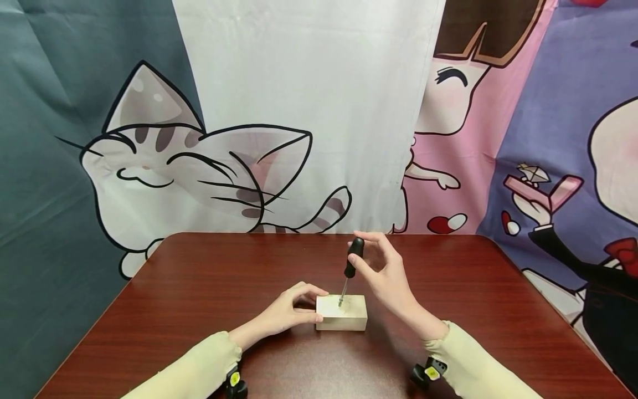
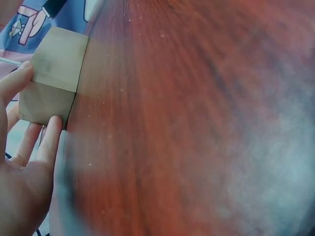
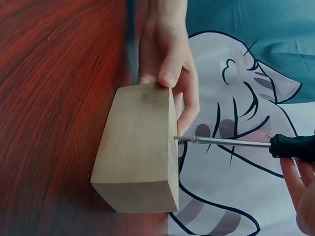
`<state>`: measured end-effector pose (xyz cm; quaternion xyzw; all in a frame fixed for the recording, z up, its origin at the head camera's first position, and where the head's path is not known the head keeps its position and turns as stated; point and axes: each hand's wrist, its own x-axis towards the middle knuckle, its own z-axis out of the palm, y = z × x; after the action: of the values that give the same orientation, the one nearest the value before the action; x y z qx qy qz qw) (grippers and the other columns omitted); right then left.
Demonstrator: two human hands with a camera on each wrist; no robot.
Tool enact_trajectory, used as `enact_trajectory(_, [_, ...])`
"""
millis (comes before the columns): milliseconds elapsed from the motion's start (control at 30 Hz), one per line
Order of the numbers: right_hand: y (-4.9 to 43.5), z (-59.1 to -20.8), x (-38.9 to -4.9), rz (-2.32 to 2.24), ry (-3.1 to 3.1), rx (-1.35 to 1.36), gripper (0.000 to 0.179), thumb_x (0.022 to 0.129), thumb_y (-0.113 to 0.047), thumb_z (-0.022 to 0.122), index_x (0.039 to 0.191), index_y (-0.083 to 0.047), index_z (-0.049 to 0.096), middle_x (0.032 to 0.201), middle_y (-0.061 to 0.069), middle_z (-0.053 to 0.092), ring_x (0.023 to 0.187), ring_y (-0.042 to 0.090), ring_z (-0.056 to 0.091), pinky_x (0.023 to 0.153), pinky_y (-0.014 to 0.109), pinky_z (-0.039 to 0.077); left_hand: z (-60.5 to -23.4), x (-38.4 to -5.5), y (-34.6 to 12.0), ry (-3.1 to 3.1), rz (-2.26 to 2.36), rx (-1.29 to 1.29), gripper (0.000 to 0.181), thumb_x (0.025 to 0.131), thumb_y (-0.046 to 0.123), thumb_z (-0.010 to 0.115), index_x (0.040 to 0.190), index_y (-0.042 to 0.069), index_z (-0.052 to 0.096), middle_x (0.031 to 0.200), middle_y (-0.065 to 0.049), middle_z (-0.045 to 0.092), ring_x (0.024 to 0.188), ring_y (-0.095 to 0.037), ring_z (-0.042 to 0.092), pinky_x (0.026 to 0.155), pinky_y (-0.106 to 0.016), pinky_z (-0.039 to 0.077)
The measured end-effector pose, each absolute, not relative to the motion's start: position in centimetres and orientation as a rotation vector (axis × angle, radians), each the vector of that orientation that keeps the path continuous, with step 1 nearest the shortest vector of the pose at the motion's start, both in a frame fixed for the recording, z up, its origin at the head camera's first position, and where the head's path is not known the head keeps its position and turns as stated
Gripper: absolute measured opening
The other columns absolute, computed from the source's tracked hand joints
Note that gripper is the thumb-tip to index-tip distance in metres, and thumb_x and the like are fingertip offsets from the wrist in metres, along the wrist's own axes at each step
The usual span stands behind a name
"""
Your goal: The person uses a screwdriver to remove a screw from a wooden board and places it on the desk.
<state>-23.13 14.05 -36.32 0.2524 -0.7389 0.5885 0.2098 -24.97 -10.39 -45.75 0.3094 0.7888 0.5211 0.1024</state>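
Observation:
A pale wooden block (image 1: pixel 341 323) lies on the table, longer side toward me. My left hand (image 1: pixel 285 312) grips its left end, thumb on the near side and fingers behind; the left wrist view also shows the digits around that end of the block (image 2: pixel 58 59). In my right hand (image 1: pixel 391 277) is a screwdriver (image 1: pixel 354 257) with a black handle, pinched between thumb and fingers and tilted slightly over the block. Its metal shaft (image 3: pixel 231 142) meets a screw (image 3: pixel 182 138) that sticks up from the block's top face.
The reddish-brown wooden table (image 1: pixel 239 257) has rounded far corners. Behind it hangs a cloth backdrop (image 1: pixel 319 66) with a cartoon cat and figures. Wrist cameras (image 1: pixel 427 372) are strapped below both pale yellow sleeves (image 1: pixel 478 360).

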Motion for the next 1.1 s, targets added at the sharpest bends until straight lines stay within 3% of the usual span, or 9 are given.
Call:
enact_trajectory(100, [13.99, -36.37, -23.12, 1.674, -2.035, 0.772, 0.042, 0.095, 0.0, 0.061, 0.135, -0.012, 0.053, 0.114, 0.015, 0.069, 0.101, 0.009, 0.07, 0.083, 0.025, 0.058, -45.75, -24.96, -10.36, 2.352, 1.531, 0.927, 0.047, 0.084, 0.026, 0.079, 0.128, 0.021, 0.063, 0.117, -0.009, 0.059, 0.108, -0.018, 0.062, 0.088, -0.023, 0.055])
enact_trajectory(267, [13.75, -36.58, -23.07, 1.691, -2.02, 0.783, 0.042, 0.097, 0.004, 0.054, 0.137, -0.007, 0.045, 0.119, 0.017, 0.067, 0.104, 0.008, 0.069, 0.088, 0.025, 0.058, -45.76, -24.88, -10.39, 2.374, 1.516, 0.942, 0.047, 0.084, 0.028, 0.08, 0.127, 0.022, 0.063, 0.117, -0.007, 0.06, 0.107, -0.016, 0.062, 0.088, -0.024, 0.055])
enact_trajectory(367, [13.64, -36.77, -23.02, 1.581, -2.038, 0.687, 0.039, 0.095, -0.004, 0.063, 0.131, -0.009, 0.05, 0.119, 0.011, 0.066, 0.099, 0.007, 0.068, 0.085, 0.02, 0.056, -45.74, -24.84, -10.43, 2.378, 1.506, 0.933, 0.047, 0.083, 0.029, 0.08, 0.127, 0.025, 0.063, 0.116, -0.004, 0.06, 0.108, -0.014, 0.061, 0.089, -0.024, 0.055])
enact_trajectory(500, [13.65, -37.09, -23.01, 1.484, -2.044, 0.555, 0.045, 0.088, -0.011, 0.074, 0.128, -0.015, 0.055, 0.105, 0.007, 0.066, 0.079, 0.01, 0.065, 0.069, 0.02, 0.054, -45.76, -24.82, -10.37, 2.387, 1.501, 0.944, 0.048, 0.083, 0.028, 0.08, 0.128, 0.022, 0.063, 0.117, -0.005, 0.06, 0.108, -0.016, 0.062, 0.092, -0.03, 0.055])
enact_trajectory(600, [13.76, -37.21, -23.0, 1.537, -2.023, 0.547, 0.046, 0.087, -0.01, 0.076, 0.128, -0.015, 0.055, 0.096, 0.008, 0.065, 0.07, 0.012, 0.064, 0.062, 0.021, 0.052, -45.75, -24.84, -10.35, 2.39, 1.5, 0.966, 0.048, 0.084, 0.028, 0.08, 0.128, 0.021, 0.062, 0.117, -0.006, 0.06, 0.108, -0.017, 0.062, 0.092, -0.031, 0.055])
enact_trajectory(900, [14.15, -36.94, -23.05, 1.606, -2.031, 0.623, 0.043, 0.089, -0.007, 0.072, 0.128, -0.013, 0.053, 0.094, 0.01, 0.065, 0.072, 0.011, 0.064, 0.061, 0.021, 0.052, -45.82, -25.09, -10.44, 2.385, 1.486, 0.955, 0.046, 0.084, 0.03, 0.079, 0.127, 0.025, 0.063, 0.116, -0.004, 0.059, 0.107, -0.013, 0.062, 0.089, -0.024, 0.055])
enact_trajectory(1100, [14.31, -36.74, -23.17, 1.638, -2.039, 0.734, 0.039, 0.095, -0.003, 0.062, 0.133, -0.01, 0.053, 0.109, 0.006, 0.068, 0.094, 0.007, 0.068, 0.082, 0.022, 0.057, -45.63, -24.93, -10.43, 2.401, 1.493, 0.969, 0.047, 0.084, 0.03, 0.079, 0.127, 0.024, 0.063, 0.116, -0.004, 0.06, 0.107, -0.015, 0.062, 0.091, -0.03, 0.055])
